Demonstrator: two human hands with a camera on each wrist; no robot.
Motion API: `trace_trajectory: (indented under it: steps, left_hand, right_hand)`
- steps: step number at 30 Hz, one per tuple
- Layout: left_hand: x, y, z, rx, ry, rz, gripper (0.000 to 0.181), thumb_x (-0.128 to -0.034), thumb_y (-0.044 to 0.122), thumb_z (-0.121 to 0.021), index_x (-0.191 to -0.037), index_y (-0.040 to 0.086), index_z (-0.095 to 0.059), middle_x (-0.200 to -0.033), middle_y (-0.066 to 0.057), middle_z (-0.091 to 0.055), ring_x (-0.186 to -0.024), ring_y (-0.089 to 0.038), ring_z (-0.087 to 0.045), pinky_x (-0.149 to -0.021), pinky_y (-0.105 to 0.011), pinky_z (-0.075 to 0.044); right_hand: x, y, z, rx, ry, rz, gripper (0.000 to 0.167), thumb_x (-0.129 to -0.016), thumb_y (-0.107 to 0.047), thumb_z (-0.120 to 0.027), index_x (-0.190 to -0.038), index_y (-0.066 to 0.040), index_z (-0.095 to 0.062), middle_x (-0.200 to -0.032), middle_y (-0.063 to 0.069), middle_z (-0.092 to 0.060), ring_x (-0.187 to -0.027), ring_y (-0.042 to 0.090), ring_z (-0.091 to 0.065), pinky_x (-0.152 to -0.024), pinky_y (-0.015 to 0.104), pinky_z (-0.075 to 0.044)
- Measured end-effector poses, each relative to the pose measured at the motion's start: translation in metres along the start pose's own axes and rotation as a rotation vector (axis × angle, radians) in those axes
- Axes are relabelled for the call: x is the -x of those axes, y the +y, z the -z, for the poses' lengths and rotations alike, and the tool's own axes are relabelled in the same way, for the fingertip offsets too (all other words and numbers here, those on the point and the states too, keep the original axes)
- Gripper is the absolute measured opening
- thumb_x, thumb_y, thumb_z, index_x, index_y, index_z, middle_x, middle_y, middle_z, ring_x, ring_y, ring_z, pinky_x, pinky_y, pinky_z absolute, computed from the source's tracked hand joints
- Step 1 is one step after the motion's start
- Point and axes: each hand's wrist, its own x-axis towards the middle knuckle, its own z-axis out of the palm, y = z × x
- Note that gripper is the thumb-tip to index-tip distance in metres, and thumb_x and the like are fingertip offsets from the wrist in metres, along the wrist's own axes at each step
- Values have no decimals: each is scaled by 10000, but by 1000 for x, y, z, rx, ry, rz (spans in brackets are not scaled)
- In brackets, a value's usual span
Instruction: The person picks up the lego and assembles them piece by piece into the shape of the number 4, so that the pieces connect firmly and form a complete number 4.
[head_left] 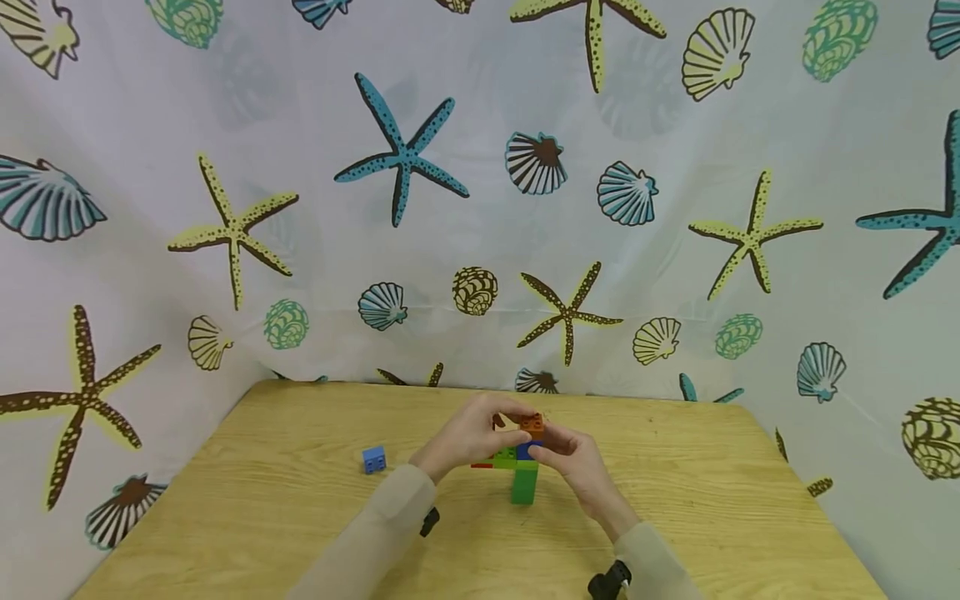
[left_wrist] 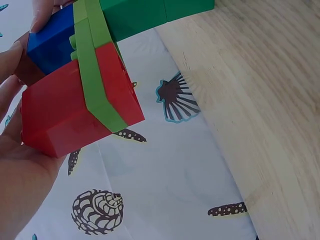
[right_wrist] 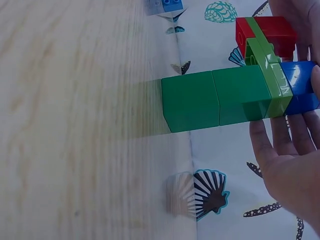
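A tower of toy building bricks stands on the wooden table between both hands. Two dark green bricks (right_wrist: 215,100) form its base. Across them lies a light green plate (left_wrist: 92,82) that juts sideways, with red bricks (left_wrist: 65,110) above and below its free end. A blue brick (right_wrist: 300,77) sits over the column, topped by an orange brick (head_left: 531,425). My left hand (head_left: 468,429) pinches the orange brick between thumb and fingers. My right hand (head_left: 581,471) holds the blue brick from the right, thumb in front, its other fingers partly hidden behind the tower.
A loose blue brick (head_left: 373,460) lies on the table (head_left: 300,517), left of the tower. Behind the table hangs a white cloth (head_left: 480,225) printed with starfish and shells.
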Motion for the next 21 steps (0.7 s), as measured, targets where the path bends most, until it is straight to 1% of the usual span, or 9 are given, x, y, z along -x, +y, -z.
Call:
trace_trajectory:
  steps: [3,6,8,10,12,14,18,20,21]
  left_hand:
    - [1,0,1,7,-6,2,315,-918,224,-700,-1226,159,-700,-1133,18,-705,-1015,-206,-637,-790,-279,-511]
    - [2,0,2,-1,-20,7,322,-921,229,-696,-1236,161,-697,-1170,19,-695,-970,-143,-619,-764,-264,-506]
    - [1,1,2,-22,-27,14,333,-918,233,-697,-1245,165,-693,-1197,19,-671,-914,-109,-592,-738,-259,-504]
    - [1,2,3,-43,-27,16,338,-915,235,-700,-1246,166,-693,-1206,10,-641,-881,-108,-563,-716,-254,-490]
    - [0,3,3,-66,-19,3,343,-910,236,-707,-1245,164,-695,-1194,3,-622,-867,-136,-555,-702,-257,-482]
    - [0,4,3,-84,-12,-11,349,-903,234,-717,-1245,166,-695,-1171,9,-626,-872,-169,-563,-695,-262,-475]
    - [0,4,2,-93,-13,-42,365,-887,222,-736,-1244,163,-688,-1117,21,-652,-950,-221,-605,-727,-274,-482]
    - [1,2,2,-83,-7,-41,384,-882,227,-743,-1254,157,-674,-1122,20,-662,-991,-217,-612,-752,-279,-492]
    - [2,2,3,-70,-4,-34,397,-881,226,-745,-1263,150,-664,-1131,11,-664,-1014,-222,-612,-773,-292,-495]
  right_hand:
    - [1,-2,1,-2,-9,12,526,-929,-226,-686,-1411,-78,-534,-1355,127,-600,-1198,183,-600,-1020,364,-484]
    - [1,-4,2,-26,-2,24,511,-939,-206,-673,-1414,-86,-527,-1376,143,-578,-1212,182,-589,-1031,417,-477]
    - [1,-5,2,-37,23,34,489,-945,-203,-664,-1405,-95,-535,-1376,137,-575,-1204,173,-589,-1028,468,-471]
    - [0,-7,1,-45,49,44,465,-950,-205,-658,-1387,-91,-551,-1364,128,-582,-1182,165,-596,-1027,511,-461]
    - [0,-8,0,-45,72,52,446,-953,-219,-655,-1369,-88,-565,-1345,111,-594,-1157,153,-603,-1014,521,-468]
    - [-1,-10,-1,-41,94,53,431,-949,-227,-660,-1349,-85,-582,-1320,100,-609,-1131,143,-612,-992,495,-492]
    - [-1,-10,-1,-43,105,49,416,-945,-216,-664,-1329,-71,-594,-1289,90,-626,-1105,129,-622,-952,409,-528]
    - [-1,-11,-1,-44,105,49,419,-945,-210,-663,-1329,-57,-590,-1283,90,-630,-1099,123,-624,-948,392,-530]
    - [-1,-11,-1,-47,104,49,419,-946,-207,-661,-1329,-52,-588,-1279,89,-631,-1099,122,-624,-961,404,-523]
